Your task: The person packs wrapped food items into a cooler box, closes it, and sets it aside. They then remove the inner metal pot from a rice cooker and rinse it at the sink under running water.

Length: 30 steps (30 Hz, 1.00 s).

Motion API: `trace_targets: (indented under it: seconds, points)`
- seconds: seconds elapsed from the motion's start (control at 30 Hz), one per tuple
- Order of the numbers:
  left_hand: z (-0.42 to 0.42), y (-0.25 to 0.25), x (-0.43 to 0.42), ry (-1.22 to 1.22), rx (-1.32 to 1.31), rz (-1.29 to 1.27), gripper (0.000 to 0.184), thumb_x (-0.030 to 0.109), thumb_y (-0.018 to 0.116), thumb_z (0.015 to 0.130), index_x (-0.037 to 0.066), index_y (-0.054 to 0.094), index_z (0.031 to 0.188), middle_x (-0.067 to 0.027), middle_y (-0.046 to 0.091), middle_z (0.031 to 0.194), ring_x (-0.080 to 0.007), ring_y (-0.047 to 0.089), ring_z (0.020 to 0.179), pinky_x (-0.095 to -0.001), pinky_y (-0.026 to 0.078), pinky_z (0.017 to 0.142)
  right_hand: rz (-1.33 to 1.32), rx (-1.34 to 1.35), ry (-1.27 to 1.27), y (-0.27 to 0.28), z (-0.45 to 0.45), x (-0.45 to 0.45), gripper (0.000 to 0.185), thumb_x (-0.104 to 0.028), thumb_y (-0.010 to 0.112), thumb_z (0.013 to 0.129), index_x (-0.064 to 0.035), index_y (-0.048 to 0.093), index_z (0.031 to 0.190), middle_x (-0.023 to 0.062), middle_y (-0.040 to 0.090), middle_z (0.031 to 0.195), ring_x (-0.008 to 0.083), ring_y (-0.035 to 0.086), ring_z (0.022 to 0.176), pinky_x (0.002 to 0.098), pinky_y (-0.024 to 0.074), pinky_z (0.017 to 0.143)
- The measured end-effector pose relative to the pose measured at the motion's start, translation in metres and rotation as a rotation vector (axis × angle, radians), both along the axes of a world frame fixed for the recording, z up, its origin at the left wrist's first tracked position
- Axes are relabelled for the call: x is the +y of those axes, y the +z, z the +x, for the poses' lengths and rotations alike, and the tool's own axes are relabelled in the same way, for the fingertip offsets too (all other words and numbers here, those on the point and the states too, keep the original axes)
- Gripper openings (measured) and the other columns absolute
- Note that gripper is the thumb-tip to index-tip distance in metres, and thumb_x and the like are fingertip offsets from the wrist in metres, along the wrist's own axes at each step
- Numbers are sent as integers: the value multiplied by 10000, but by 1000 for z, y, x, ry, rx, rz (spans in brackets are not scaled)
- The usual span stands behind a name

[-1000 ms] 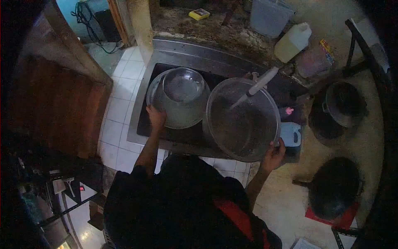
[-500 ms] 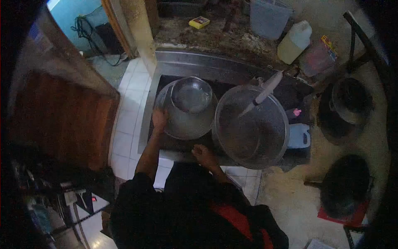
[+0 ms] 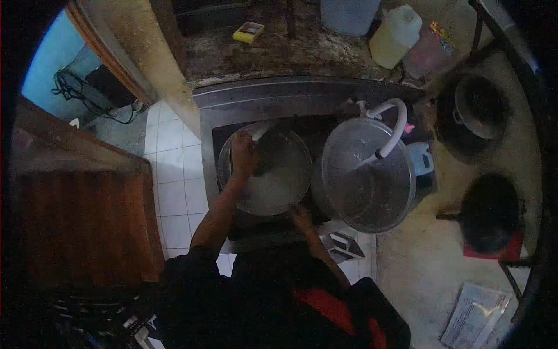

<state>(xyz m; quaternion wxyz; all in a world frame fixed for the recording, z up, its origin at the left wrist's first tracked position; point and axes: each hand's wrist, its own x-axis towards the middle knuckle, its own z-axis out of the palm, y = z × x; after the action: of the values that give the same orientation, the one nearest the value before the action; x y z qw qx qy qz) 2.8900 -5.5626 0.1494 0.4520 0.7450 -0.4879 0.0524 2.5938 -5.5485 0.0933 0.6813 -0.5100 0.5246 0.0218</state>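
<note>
A wide round metal basin [image 3: 279, 200] with cloudy liquid in it sits in the sink at the left. Over its left part is my left hand [image 3: 244, 156], fingers closed on the rim of a small metal bowl [image 3: 263, 130]. The bowl looks tilted, and much of it is dark or behind the hand. My right hand [image 3: 302, 220] is at the basin's near right rim, its fingers too dim and blurred to read. To the right stands a large round tub [image 3: 372, 224], with a white hose [image 3: 398, 125] bent down into it.
A steel sink edge [image 3: 267, 96] runs along the back. Behind it, a worn ledge holds a yellow box [image 3: 248, 32] and a jug of yellowish liquid [image 3: 395, 38]. A pale blue jug [image 3: 421, 159] stands beside the tub. Dark pans [image 3: 491, 212] are at the right.
My left hand has moved from the basin's left rim to the small bowl, which has gone from lying level to tilted. The right hand has come up to the basin's near rim. The view has shifted.
</note>
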Motion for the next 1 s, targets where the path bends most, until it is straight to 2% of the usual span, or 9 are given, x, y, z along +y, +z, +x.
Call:
trace_targets:
  seconds: [0.13, 0.3, 0.37, 0.47, 0.6, 0.7, 0.83, 0.93, 1.0]
  points:
    - [-11, 60, -10, -101, -106, -232, 220, -90, 533, 698, -14, 521, 904, -214, 509, 1011, -391, 498, 928, -406, 427, 796, -39, -415, -110, -85, -28, 7, 444, -418, 475, 938, -47, 519, 1177, 58, 601, 931, 182, 585, 859, 310, 446, 724]
    - [9, 125, -60, -6, -287, -412, 268, -108, 498, 735, -32, 531, 990, -235, 486, 1051, -396, 489, 932, -441, 419, 808, -210, -342, 5, -106, -27, -1, 389, -383, 498, 937, -7, 534, 1028, 73, 572, 836, 178, 571, 801, 342, 449, 704]
    - [27, 135, -106, 185, 46, -467, 241, -70, 520, 763, -62, 518, 1004, -238, 488, 1065, -383, 500, 953, -470, 415, 802, -373, -328, 12, -88, -21, 6, 391, -375, 527, 923, 7, 528, 1002, 83, 564, 814, 190, 562, 759, 361, 451, 689]
    - [99, 139, -210, 489, 318, -94, 292, 154, 539, 848, -68, 521, 1037, -256, 510, 1092, -376, 510, 1008, -487, 409, 823, -371, 106, -41, -66, -9, 16, 411, -360, 579, 890, 32, 520, 1001, 121, 570, 818, 234, 571, 717, 399, 459, 689]
    - [109, 136, -247, 483, 372, 217, 563, 438, 454, 893, -75, 515, 1117, -265, 549, 1093, -387, 527, 1020, -496, 399, 850, -630, -29, -64, -62, -6, 28, 407, -335, 601, 870, 44, 516, 993, 174, 579, 861, 292, 580, 763, 414, 459, 730]
    - [168, 47, -305, 339, 197, -42, 662, 543, 405, 900, -71, 543, 1108, -260, 588, 1030, -396, 557, 964, -498, 406, 832, -586, 130, -95, -54, 12, 11, 465, -338, 601, 867, 67, 496, 1069, 231, 576, 989, 338, 579, 923, 431, 440, 821]
    - [156, 40, -237, 144, 483, -83, 611, 538, 400, 898, -33, 610, 957, -260, 610, 963, -437, 577, 848, -494, 423, 777, -729, 227, -135, -56, 21, 33, 565, -348, 582, 877, 81, 431, 1213, 285, 501, 1181, 379, 510, 1099, 462, 367, 942]
    - [104, 22, -108, 236, 132, 292, 484, 445, 453, 890, -5, 610, 803, -239, 602, 904, -466, 560, 814, -497, 438, 723, -764, 152, -181, -51, 24, 27, 581, -333, 554, 893, 64, 383, 1281, 277, 462, 1246, 381, 477, 1112, 467, 341, 946]
    - [95, -10, -46, 68, -83, 591, 346, 333, 538, 859, 1, 605, 934, -236, 612, 943, -449, 582, 823, -498, 471, 752, -776, 207, -107, -88, 18, 30, 542, -292, 523, 905, 30, 366, 1311, 243, 479, 1234, 340, 488, 1037, 444, 373, 875]
